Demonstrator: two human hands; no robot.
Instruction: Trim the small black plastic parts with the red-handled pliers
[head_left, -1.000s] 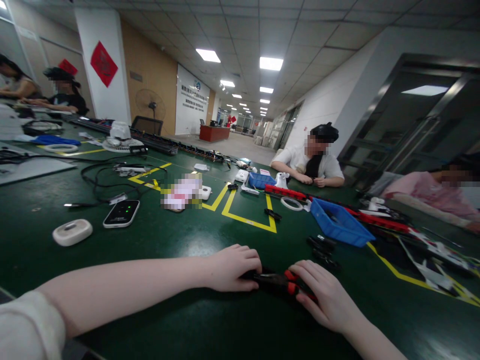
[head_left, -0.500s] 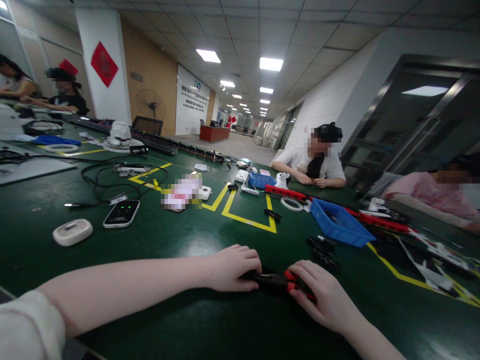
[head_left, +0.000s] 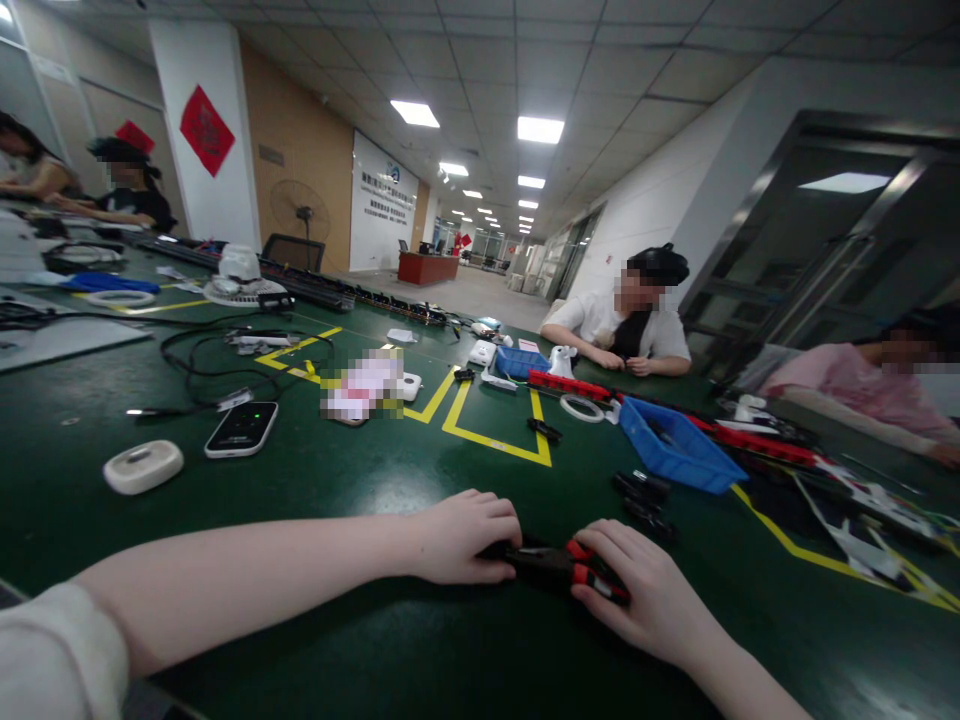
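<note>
My right hand (head_left: 637, 580) is wrapped around the red-and-black handles of a pair of pliers (head_left: 546, 562), low over the green table. Their dark jaws point left, toward my left hand (head_left: 474, 540). A small black piece (head_left: 495, 550) sits pinched in the left fingers, right at the plier tips; most of it is hidden, so its kind cannot be made out. Several similar-looking black parts (head_left: 643, 500) lie on the table beyond my right hand.
A blue bin (head_left: 675, 445) stands at the right, beside a red strip (head_left: 765, 440). Leftward lie a phone (head_left: 360, 388), a black-faced device (head_left: 241, 430), a white case (head_left: 142, 467) and cables (head_left: 187, 350). Across the table sits a person in white (head_left: 637, 310).
Both hands stay almost in place around the pliers and black piece. The handles look slightly turned in my right hand, and the whole view has shifted a little.
</note>
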